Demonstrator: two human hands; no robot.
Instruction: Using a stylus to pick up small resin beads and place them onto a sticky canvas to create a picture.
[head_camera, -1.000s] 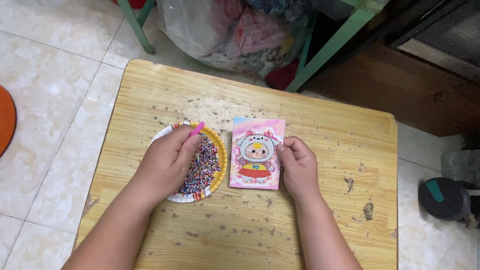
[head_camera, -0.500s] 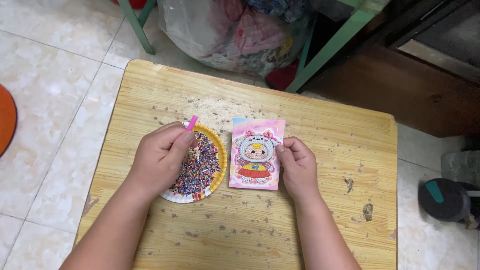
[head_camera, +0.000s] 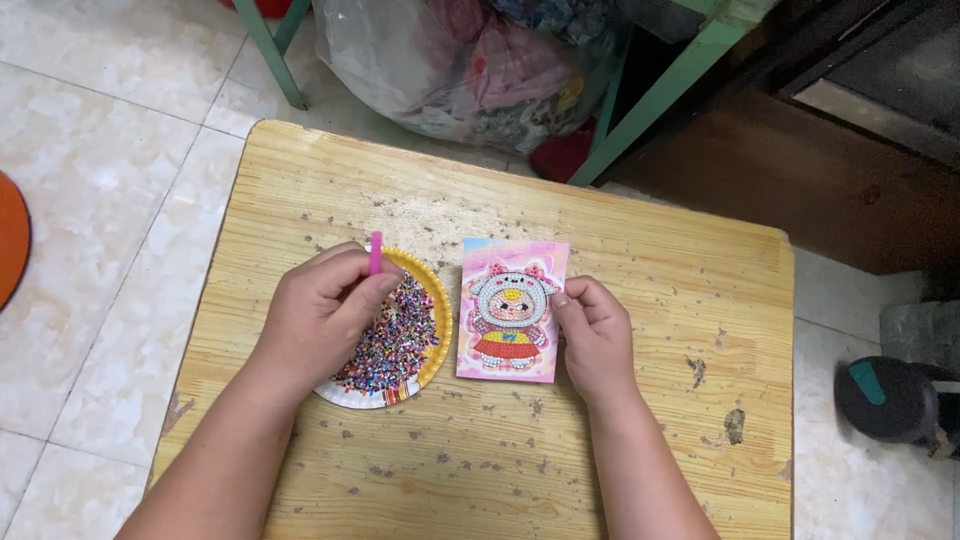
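While hands work, scarred wooden table (head_camera: 640, 260) — pale tiled floor (head_camera: 90, 200), bulging plastic bag (head_camera: 470, 60)

Small wooden table (head_camera: 640, 420), light yellow, rounded corners, top pitted and flecked with dark spots. Floor (head_camera: 90, 150) of pale glossy marbled tiles with thin grout lines. Green metal frame legs (head_camera: 268, 50) stand beyond the table's far edge, a clear plastic bag (head_camera: 470, 70) stuffed with mixed fabric between them. Dark brown wooden furniture (head_camera: 820, 160) at upper right. Orange round object (head_camera: 10, 240) cut off at left edge. Dark grey round object (head_camera: 890, 400) on floor at right. Soft even light.
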